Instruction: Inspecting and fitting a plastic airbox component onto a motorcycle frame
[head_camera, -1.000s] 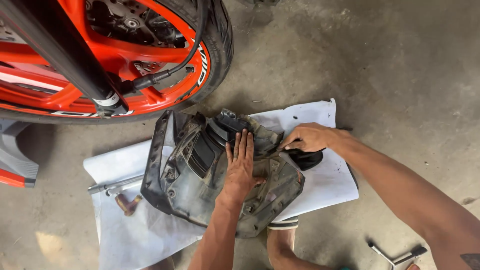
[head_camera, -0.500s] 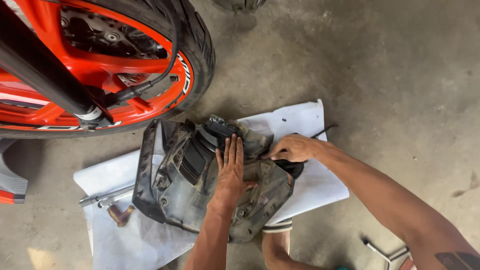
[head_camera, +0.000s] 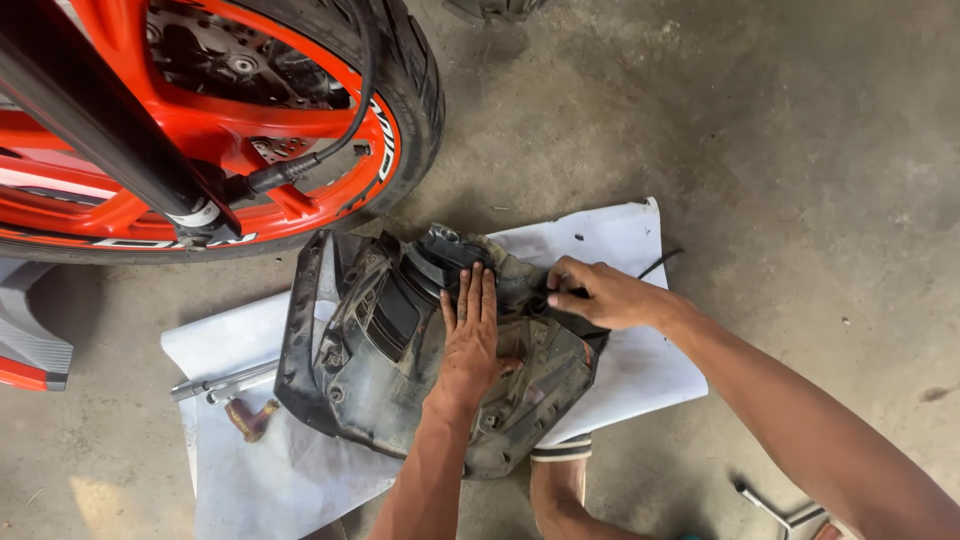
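Observation:
A dirty black plastic motorcycle housing (head_camera: 390, 360) lies on a white sheet (head_camera: 280, 470) on the concrete floor. My left hand (head_camera: 470, 335) rests flat on top of it, fingers together and pointing away from me. At the housing's right edge my right hand (head_camera: 600, 293) is closed in a pinch on a thin black cable (head_camera: 662, 264) that trails off to the right over the sheet.
An orange motorcycle wheel with a black tyre (head_camera: 300, 130) and fork stands at the top left. A metal wrench (head_camera: 215, 382) and a small rusty part (head_camera: 250, 418) lie on the sheet's left. Another tool (head_camera: 770, 508) lies at the bottom right. My foot (head_camera: 560, 480) is below the housing.
The view has shifted slightly. My right hand has closed into a tighter pinch on the cable at the housing's edge. My left hand stays pressed on the housing.

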